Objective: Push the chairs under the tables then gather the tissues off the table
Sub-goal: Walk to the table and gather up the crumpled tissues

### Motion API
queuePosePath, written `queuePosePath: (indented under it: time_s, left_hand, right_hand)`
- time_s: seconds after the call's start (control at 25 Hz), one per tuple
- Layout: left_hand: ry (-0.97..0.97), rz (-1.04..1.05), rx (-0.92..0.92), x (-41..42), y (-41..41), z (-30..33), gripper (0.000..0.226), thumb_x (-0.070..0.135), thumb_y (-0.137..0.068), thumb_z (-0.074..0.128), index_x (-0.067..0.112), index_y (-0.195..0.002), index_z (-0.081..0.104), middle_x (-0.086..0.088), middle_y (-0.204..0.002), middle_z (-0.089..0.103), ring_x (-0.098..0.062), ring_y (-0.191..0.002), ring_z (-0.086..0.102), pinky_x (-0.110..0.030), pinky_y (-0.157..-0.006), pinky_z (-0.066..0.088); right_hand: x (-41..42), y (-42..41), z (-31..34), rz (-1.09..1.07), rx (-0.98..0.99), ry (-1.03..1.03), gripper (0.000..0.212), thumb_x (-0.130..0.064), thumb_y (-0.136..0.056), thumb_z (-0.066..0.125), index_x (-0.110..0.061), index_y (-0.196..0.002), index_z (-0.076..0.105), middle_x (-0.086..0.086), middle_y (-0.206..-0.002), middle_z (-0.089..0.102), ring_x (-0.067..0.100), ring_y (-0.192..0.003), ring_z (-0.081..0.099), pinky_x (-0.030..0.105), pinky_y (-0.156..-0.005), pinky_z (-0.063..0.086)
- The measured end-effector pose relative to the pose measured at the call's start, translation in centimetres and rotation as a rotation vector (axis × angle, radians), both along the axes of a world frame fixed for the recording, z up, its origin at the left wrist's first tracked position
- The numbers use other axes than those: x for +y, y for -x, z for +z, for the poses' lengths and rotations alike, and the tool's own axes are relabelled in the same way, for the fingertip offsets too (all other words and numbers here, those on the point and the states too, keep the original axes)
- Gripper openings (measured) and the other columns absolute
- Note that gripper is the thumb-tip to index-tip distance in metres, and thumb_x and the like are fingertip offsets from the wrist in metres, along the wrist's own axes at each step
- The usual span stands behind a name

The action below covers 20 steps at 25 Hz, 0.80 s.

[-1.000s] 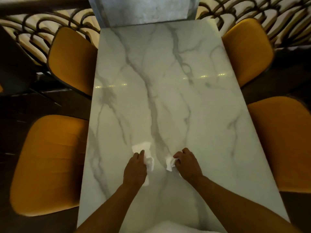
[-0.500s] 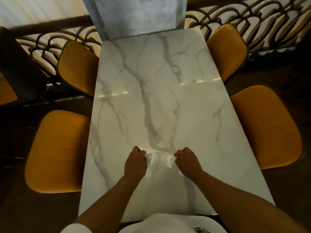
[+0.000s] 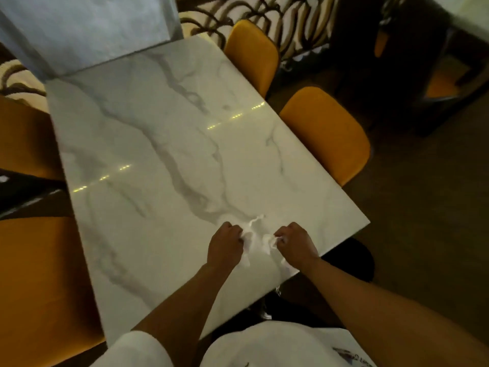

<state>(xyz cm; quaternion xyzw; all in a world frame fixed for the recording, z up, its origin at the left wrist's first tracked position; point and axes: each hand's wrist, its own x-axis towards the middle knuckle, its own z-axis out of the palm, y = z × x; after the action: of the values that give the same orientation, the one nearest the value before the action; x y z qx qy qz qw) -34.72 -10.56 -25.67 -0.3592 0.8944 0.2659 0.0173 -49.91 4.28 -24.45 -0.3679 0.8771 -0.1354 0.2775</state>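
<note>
Over the near end of the white marble table (image 3: 164,144), my left hand (image 3: 225,246) grips a crumpled white tissue (image 3: 250,229) whose loose end trails up and to the right. Close beside it, my right hand (image 3: 297,242) grips a second crumpled tissue (image 3: 268,241). The two hands are a short gap apart, fists curled, just above the tabletop. Yellow chairs stand tucked along the table: two on the right (image 3: 328,133) (image 3: 252,54) and two on the left (image 3: 39,282) (image 3: 23,139).
A grey marble pillar (image 3: 87,30) stands at the table's far end. A dark scrolled railing (image 3: 296,19) runs behind the chairs. Another dark table with a yellow seat (image 3: 444,80) is at the far right. Dark floor lies to the right of the table.
The view has swung to the right and tilted. Both hands have bunched the tissues tighter into their fists and drawn them toward the table's near right corner.
</note>
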Motion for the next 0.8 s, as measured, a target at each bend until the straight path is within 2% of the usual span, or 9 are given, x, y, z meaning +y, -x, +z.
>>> queuePosePath:
  time_s: [0.12, 0.2, 0.28, 0.4, 0.44, 0.52, 0.64, 0.72, 0.8]
  left_hand:
    - [-0.043, -0.157, 0.009, 3.9, 2.4, -0.6, 0.009, 0.011, -0.090, 0.060, 0.005, -0.088, 0.065, -0.010, -0.093, 0.058, -0.027, -0.084, 0.059, -0.029, -0.069, 0.038]
    - [-0.061, -0.224, 0.027, 6.2, 4.0, -0.2, 0.009, 0.012, -0.091, 0.060, 0.005, -0.090, 0.065, -0.010, -0.093, 0.059, -0.027, -0.084, 0.059, -0.032, -0.072, 0.043]
    - [-0.070, -0.303, 0.028, 8.6, 5.7, 0.2, 0.009, 0.011, -0.091, 0.060, 0.004, -0.088, 0.064, -0.010, -0.091, 0.059, -0.027, -0.084, 0.060, -0.031, -0.070, 0.042]
    - [-0.103, -0.389, -0.031, 12.1, 8.5, 0.5, 0.010, 0.013, -0.093, 0.059, 0.005, -0.091, 0.064, -0.008, -0.093, 0.058, -0.025, -0.088, 0.058, -0.028, -0.070, 0.038]
    - [-0.107, -0.399, -0.057, 13.1, 9.4, 0.4, 0.011, 0.016, -0.094, 0.059, 0.006, -0.093, 0.065, -0.006, -0.094, 0.058, -0.023, -0.088, 0.058, -0.028, -0.071, 0.039]
    - [-0.106, -0.426, -0.089, 15.2, 11.4, -0.2, 0.012, 0.019, -0.095, 0.059, 0.009, -0.094, 0.065, -0.003, -0.092, 0.055, -0.021, -0.087, 0.058, -0.027, -0.070, 0.038]
    - [-0.131, -0.447, -0.120, 19.3, 15.3, -0.9, 0.014, 0.023, -0.096, 0.060, 0.011, -0.098, 0.067, -0.002, -0.095, 0.059, -0.020, -0.089, 0.060, -0.028, -0.072, 0.043]
    - [-0.145, -0.415, -0.130, 22.7, 18.7, -1.7, 0.018, 0.026, -0.097, 0.061, 0.010, -0.100, 0.067, -0.004, -0.099, 0.063, -0.020, -0.091, 0.061, -0.031, -0.077, 0.048]
    - [-0.168, -0.353, -0.187, 25.2, 21.0, -2.1, 0.022, 0.030, -0.097, 0.061, 0.010, -0.102, 0.068, -0.004, -0.102, 0.064, -0.019, -0.092, 0.062, -0.033, -0.080, 0.050]
  right_hand:
    - [6.0, -0.1, 0.7, -0.037, -0.017, -0.094, 0.031, -0.014, -0.102, 0.053, -0.019, -0.129, 0.068, 0.000, -0.143, 0.056, 0.021, -0.124, 0.050, 0.019, -0.096, 0.038]
    - [9.2, 0.4, 0.6, -0.286, -0.095, -0.102, 0.029, -0.015, -0.099, 0.058, -0.020, -0.125, 0.069, 0.008, -0.137, 0.059, 0.021, -0.115, 0.054, 0.010, -0.081, 0.033]
    - [12.8, 1.1, 0.3, -0.317, -0.004, -0.162, 0.029, -0.015, -0.096, 0.060, -0.019, -0.122, 0.071, 0.011, -0.130, 0.063, 0.023, -0.110, 0.057, 0.008, -0.074, 0.030]
    - [17.1, 1.7, 0.0, -0.347, -0.069, -0.193, 0.032, -0.022, -0.098, 0.062, -0.022, -0.129, 0.070, -0.002, -0.143, 0.057, 0.020, -0.120, 0.054, 0.025, -0.095, 0.043]
    - [18.3, 2.2, 0.2, -0.378, -0.106, -0.180, 0.032, -0.023, -0.099, 0.061, -0.022, -0.130, 0.069, -0.004, -0.144, 0.056, 0.019, -0.122, 0.053, 0.029, -0.097, 0.044]
    - [20.7, 3.9, -0.5, -0.483, -0.197, -0.153, 0.032, -0.018, -0.100, 0.058, -0.020, -0.130, 0.069, 0.000, -0.141, 0.058, 0.021, -0.121, 0.054, 0.027, -0.094, 0.044]
    - [24.1, 7.0, -1.9, -0.537, -0.194, -0.048, 0.032, -0.016, -0.102, 0.054, -0.019, -0.130, 0.068, 0.000, -0.140, 0.059, 0.022, -0.120, 0.054, 0.027, -0.094, 0.045]
    - [27.4, 10.3, -3.6, -0.598, -0.248, -0.010, 0.028, -0.017, -0.101, 0.055, -0.018, -0.125, 0.070, 0.001, -0.134, 0.061, 0.020, -0.113, 0.056, 0.020, -0.087, 0.044]
    - [29.3, 12.9, -5.0, -0.647, -0.254, -0.027, 0.019, -0.018, -0.097, 0.059, -0.019, -0.112, 0.070, 0.005, -0.122, 0.067, 0.015, -0.097, 0.058, 0.012, -0.071, 0.039]
